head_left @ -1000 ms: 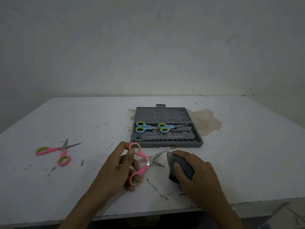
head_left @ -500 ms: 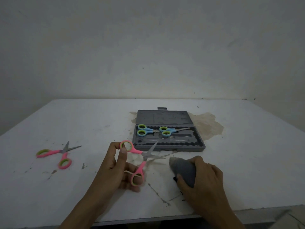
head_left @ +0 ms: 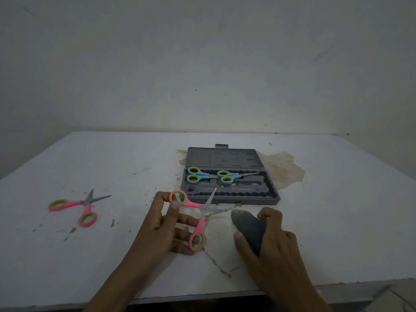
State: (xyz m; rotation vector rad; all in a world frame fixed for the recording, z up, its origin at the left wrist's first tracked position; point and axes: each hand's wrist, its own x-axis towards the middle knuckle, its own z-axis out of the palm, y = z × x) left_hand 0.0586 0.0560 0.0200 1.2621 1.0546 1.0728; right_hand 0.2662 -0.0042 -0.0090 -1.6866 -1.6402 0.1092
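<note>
- Head camera, looking down on a white bench (head_left: 337, 199) in dim light. It shows two hands, four pairs of scissors, one stone and one case.
- The left hand (head_left: 157, 228) holds one pair of pink scissors (head_left: 191, 203) just above the bench, near its front edge. Its fingers (head_left: 174, 204) pinch the upper ring, and another finger shows through the lower ring.
- That pair's blades stand apart. One points up toward the case. The other points toward the stone and is hard to make out against the pale bench.
- The right hand (head_left: 276, 251) grips a dark grey stone (head_left: 247, 224), its fingers curled over it and the thumb on the near side. The stone sits just right of the held scissors. Its pointed end is free and its rear is hidden under the palm.
- It is unclear whether the faint blade touches the stone.
- A second pink pair (head_left: 76, 203) lies open on the bench, well off to the left.
- One grey case (head_left: 225, 158) lies open beyond the hands. Two pairs of blue scissors (head_left: 199, 175) lie side by side in its tray, blades pointing right.
- A brown stain (head_left: 283, 170) spreads beside the case, partly hidden behind it.
- Both forearms are cut off at the bottom edge.
</note>
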